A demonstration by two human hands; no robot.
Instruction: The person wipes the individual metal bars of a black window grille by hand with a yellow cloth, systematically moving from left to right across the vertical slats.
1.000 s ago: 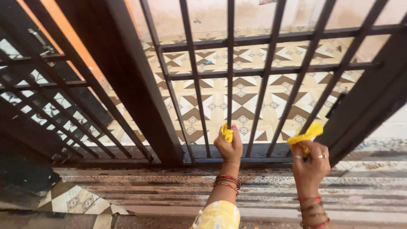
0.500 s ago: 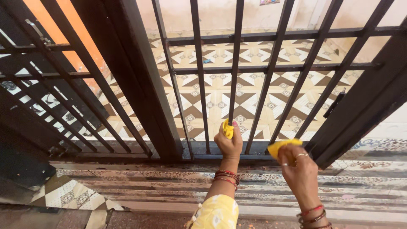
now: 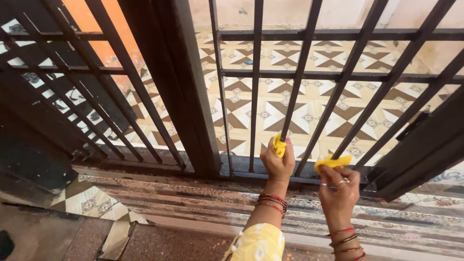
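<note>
A person's two bare hands work at the foot of a black metal gate (image 3: 309,36) made of slim square bars, upright ones crossed by flat horizontal rails. The left hand (image 3: 277,162) is closed in a fist around the lower end of one upright bar (image 3: 293,92), its grip narrow and tight on a small yellow cloth (image 3: 278,145) that is pressed against the metal; only a crumpled fold of the cloth shows above the fingers. A stack of red and gold bangles (image 3: 271,202) circles that wrist, and below it sits a pale yellow sleeve (image 3: 256,244) with a white print.

The right hand (image 3: 338,186) is just beside the next bar to the right, low down near the bottom rail (image 3: 241,169). Its grip is pinched shut on a second yellow cloth (image 3: 332,162), which sticks up from the fingertips in a soft, bunched wedge. Whether this cloth touches the bar cannot be told. Rings show on the fingers and thin red bangles on the wrist.

Behind the bars lies a tiled floor (image 3: 270,104) in a glossy geometric pattern of cream, brown and white triangles and small diamonds. A thick dark post (image 3: 179,82) stands to the left of the hands, with another barred panel (image 3: 67,92) beyond it. Below the gate runs a worn stone step (image 3: 193,203) with streaked, patterned bands.
</note>
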